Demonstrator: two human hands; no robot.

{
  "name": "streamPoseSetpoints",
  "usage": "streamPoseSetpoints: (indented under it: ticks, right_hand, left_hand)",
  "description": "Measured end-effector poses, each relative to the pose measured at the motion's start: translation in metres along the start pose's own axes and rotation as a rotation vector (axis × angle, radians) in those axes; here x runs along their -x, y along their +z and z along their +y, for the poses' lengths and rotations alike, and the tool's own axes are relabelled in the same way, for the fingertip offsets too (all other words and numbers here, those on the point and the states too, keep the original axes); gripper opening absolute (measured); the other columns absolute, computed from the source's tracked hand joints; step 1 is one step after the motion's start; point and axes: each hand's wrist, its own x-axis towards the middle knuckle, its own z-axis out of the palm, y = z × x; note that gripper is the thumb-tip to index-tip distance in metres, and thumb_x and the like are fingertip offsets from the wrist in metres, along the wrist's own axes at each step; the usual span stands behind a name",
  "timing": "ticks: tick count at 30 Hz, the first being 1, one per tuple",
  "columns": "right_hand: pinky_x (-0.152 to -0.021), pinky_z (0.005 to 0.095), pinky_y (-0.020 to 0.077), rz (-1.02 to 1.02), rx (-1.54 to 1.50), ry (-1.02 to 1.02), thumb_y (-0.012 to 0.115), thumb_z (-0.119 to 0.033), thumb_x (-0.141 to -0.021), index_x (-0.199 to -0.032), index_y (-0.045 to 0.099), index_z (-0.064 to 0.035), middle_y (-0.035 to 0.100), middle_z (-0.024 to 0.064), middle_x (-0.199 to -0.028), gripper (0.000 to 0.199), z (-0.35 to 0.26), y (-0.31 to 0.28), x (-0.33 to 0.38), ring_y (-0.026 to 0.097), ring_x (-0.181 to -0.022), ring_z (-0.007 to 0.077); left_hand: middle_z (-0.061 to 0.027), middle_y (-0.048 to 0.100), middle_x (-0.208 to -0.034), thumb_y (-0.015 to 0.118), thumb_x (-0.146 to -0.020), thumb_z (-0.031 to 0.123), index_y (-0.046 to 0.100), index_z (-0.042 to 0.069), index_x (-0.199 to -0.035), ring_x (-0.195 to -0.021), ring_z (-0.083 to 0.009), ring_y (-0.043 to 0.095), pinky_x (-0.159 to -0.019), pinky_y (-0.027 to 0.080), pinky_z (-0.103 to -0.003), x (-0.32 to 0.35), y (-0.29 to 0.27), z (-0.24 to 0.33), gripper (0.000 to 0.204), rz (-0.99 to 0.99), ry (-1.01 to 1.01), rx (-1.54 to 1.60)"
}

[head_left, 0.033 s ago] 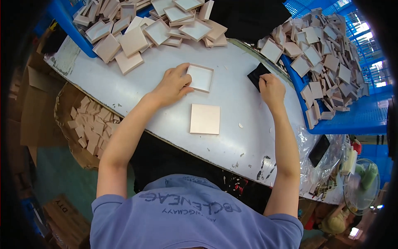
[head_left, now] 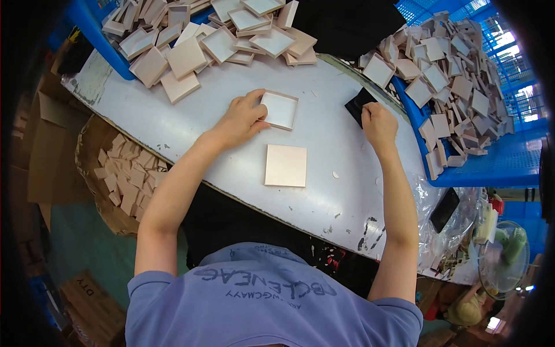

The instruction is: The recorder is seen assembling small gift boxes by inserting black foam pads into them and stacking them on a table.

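Observation:
My left hand (head_left: pixel 244 118) grips the left edge of a shallow, open square box tray (head_left: pixel 280 110), pale pink outside and white inside. The tray lies open side up on the table. Just below it rests a second pale pink square piece (head_left: pixel 285 166), its plain face up and nothing touching it. Over on the right, my right hand (head_left: pixel 380 122) is closed at the lower right edge of a flat black square piece (head_left: pixel 360 105). Its fingertips are partly hidden by the hand itself.
A heap of pale box halves (head_left: pixel 219 43) covers the table's far left. At the right stands a blue crate (head_left: pixel 413 104) full of similar pieces. A cardboard carton (head_left: pixel 95 191) of pale pieces sits below the left edge. Clear plastic film (head_left: pixel 419 214) lies at lower right.

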Motion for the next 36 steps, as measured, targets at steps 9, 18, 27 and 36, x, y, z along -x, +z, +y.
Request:
streamPoseSetpoints:
  ticks: [9,18,27,36]
  right_hand:
    - [-0.062,0.0372,0.0476,0.610,-0.099,-0.129,0.058,0.002,-0.078,-0.086,0.063,-0.0033,0.064,0.0109,-0.079,0.010,-0.021,-0.041,0.010,0.061,-0.071,0.0293]
    - [-0.053,0.0261,0.0387,-0.129,-0.240,-0.771,0.063,-0.013,-0.067,-0.081,0.058,-0.0057,0.046,0.0020,-0.072,0.016,-0.117,-0.028,0.083,0.048,-0.062,0.0146]
    - [-0.061,0.0312,0.0487,-0.255,-0.578,-0.676,0.066,-0.002,-0.066,-0.088,0.063,-0.0039,0.060,0.0075,-0.084,0.022,-0.106,-0.014,0.046,0.059,-0.070,0.0229]
    - [-0.093,0.0481,0.0412,-0.195,0.174,0.150,0.053,-0.040,-0.084,-0.122,0.057,-0.0195,0.053,0.0172,-0.122,0.043,0.042,0.054,-0.101,0.050,-0.112,0.0386]
  left_hand:
    - [-0.0268,0.035,-0.135,0.071,-0.073,0.016,0.053,0.005,-0.074,-0.122,-0.0449,0.036,-0.096,0.032,-0.053,0.060,0.008,0.100,0.021,0.215,0.179,-0.011]
    - [-0.0262,0.035,-0.134,0.081,-0.062,0.016,0.039,0.000,-0.117,-0.123,-0.0380,0.039,-0.099,0.033,-0.044,0.062,0.038,0.073,0.071,0.220,0.129,0.318]
    - [-0.0246,0.033,-0.135,0.077,-0.065,0.019,0.038,0.014,-0.134,-0.121,-0.0379,0.038,-0.097,0.033,-0.045,0.063,0.031,0.077,0.080,0.084,0.150,0.164]
    - [-0.0238,0.029,-0.138,0.070,-0.073,0.021,0.060,0.029,-0.117,-0.122,-0.0404,0.032,-0.096,0.030,-0.047,0.064,0.030,0.086,0.045,-0.006,0.164,0.003]
